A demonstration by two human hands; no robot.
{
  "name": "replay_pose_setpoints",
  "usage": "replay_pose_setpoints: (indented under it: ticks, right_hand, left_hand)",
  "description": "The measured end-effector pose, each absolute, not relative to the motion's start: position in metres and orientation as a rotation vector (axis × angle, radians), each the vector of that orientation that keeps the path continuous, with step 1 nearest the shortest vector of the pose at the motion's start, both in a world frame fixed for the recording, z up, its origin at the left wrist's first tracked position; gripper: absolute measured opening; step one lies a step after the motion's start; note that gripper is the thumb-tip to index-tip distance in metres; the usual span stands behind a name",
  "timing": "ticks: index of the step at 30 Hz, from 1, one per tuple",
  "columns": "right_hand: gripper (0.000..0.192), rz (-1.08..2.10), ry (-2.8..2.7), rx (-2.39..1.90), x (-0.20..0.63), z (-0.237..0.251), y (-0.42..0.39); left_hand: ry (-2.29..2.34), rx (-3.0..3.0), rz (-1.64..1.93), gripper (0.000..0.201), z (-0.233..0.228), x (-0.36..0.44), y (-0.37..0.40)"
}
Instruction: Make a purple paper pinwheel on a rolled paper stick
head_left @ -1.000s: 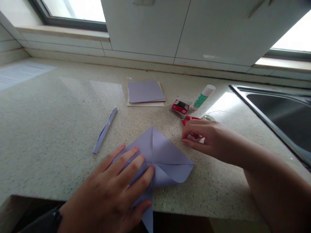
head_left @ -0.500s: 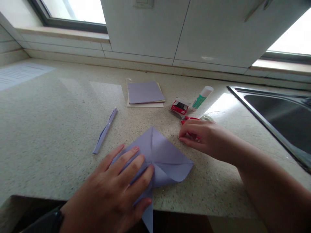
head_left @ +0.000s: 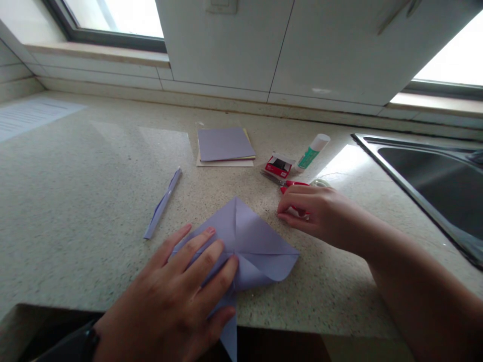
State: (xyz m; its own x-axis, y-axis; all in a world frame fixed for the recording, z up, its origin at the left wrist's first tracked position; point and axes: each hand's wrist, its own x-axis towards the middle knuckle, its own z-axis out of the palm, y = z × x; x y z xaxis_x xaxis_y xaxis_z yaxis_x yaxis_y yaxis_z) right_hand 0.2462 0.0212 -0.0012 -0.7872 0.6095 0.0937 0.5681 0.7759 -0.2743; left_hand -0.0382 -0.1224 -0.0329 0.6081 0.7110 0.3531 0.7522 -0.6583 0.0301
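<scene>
A folded lilac paper [head_left: 256, 241] lies on the speckled countertop [head_left: 83, 191] near its front edge, creased into flaps, with one corner hanging over the edge. My left hand [head_left: 177, 296] lies flat on its left half, fingers spread. My right hand [head_left: 317, 213] rests to the right of the paper with its fingers curled around the red handles of a pair of scissors [head_left: 290, 188], whose blades point away to the left.
A stack of coloured paper squares [head_left: 224, 146] lies further back. A red staple box [head_left: 279, 165] and a glue stick [head_left: 312, 151] are beside it. A folded lilac strip [head_left: 163, 203] lies to the left, a printed sheet [head_left: 26, 113] far left, a steel sink [head_left: 433, 181] at the right.
My right hand has shifted slightly left and closed more over the scissor handles. My left hand and the lilac paper have stayed put.
</scene>
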Motion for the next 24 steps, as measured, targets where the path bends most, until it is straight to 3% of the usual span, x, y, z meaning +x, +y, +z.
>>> replay_pose_setpoints:
  ticks: [19, 24]
  right_hand:
    - [0.019, -0.068, -2.814, -0.779, 0.2507, -0.0048, 0.0187]
    - [0.022, 0.019, -2.82, -0.743, 0.2518, -0.0024, 0.0181]
  left_hand:
    - [-1.246, -2.696, -0.53, 0.035, -0.037, -0.0394, -0.1247]
    - [-1.242, -2.692, -0.53, 0.034, -0.0355, -0.0393, -0.1243]
